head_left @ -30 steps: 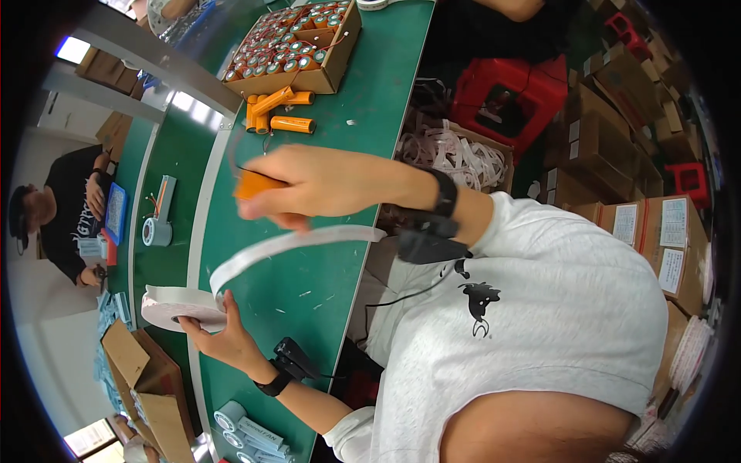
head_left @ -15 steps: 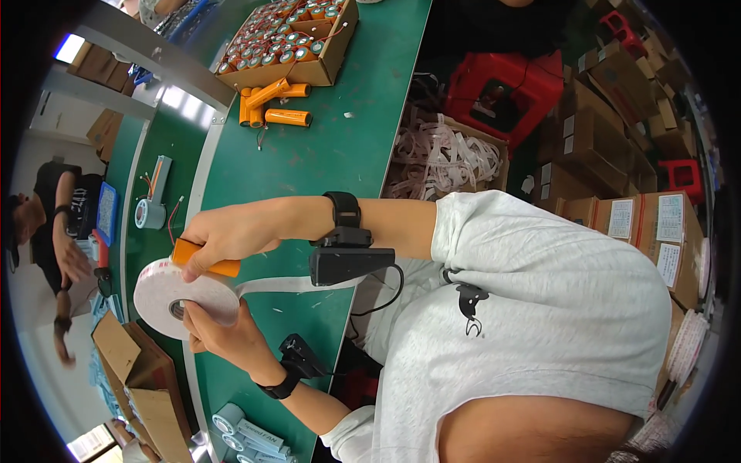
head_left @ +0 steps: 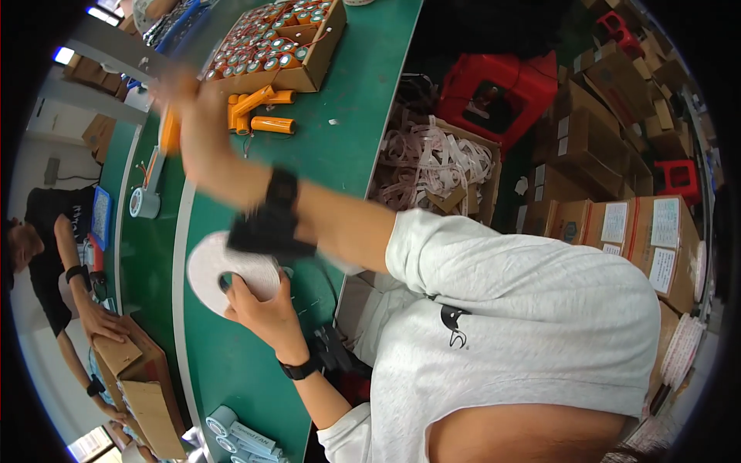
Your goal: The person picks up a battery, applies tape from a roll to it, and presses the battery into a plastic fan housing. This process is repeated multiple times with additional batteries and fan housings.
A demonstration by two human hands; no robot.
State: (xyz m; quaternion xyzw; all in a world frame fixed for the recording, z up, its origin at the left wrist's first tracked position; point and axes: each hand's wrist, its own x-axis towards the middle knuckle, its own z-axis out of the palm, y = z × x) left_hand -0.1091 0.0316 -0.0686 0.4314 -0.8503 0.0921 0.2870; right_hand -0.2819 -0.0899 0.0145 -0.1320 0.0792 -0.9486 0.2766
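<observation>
As the right hand (head_left: 202,133) swings to the upper left — blurry grip around an orange tube (head_left: 169,130) — tube and white roll (head_left: 207,262) part; the left hand (head_left: 266,314) pinches the roll, left of the frame's middle.

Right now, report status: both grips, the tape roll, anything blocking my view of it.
Left grip shut on white tape roll. Right grip blurred, holding orange cylinder. Black wrist device hides roll's upper edge.
</observation>
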